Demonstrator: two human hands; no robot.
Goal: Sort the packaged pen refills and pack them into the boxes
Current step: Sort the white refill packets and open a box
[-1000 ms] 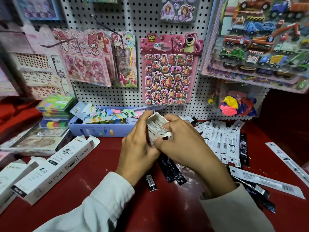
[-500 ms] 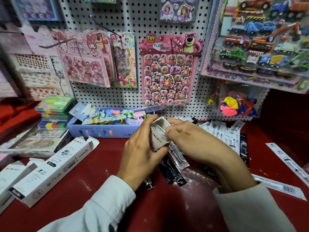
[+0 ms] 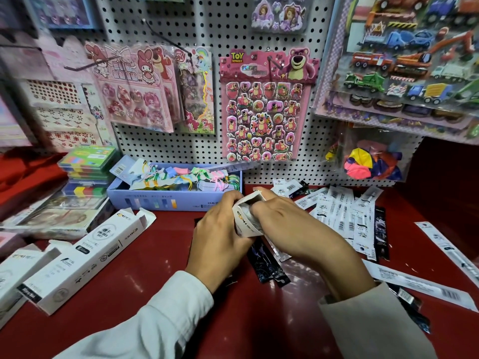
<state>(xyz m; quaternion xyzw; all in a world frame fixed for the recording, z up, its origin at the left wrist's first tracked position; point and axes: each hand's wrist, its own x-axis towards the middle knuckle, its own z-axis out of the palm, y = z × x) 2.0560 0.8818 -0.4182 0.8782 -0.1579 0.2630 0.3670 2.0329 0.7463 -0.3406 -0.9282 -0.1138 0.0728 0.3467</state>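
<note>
two hands: left hand (image 3: 220, 237) grips small white box (image 3: 245, 224), right hand (image 3: 287, 229) pinches its open end
desk (image 3: 160, 257): loose refill packets (image 3: 344, 216), long white box (image 3: 85, 257)

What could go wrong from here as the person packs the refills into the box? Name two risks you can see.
1. The left hand holds the small white box upright while the right hand works at its open top; pushing hard might crush the thin card or bend the packets.
2. Black packets and white packets lie mixed on the red table, so a wrong type may get packed.
</note>
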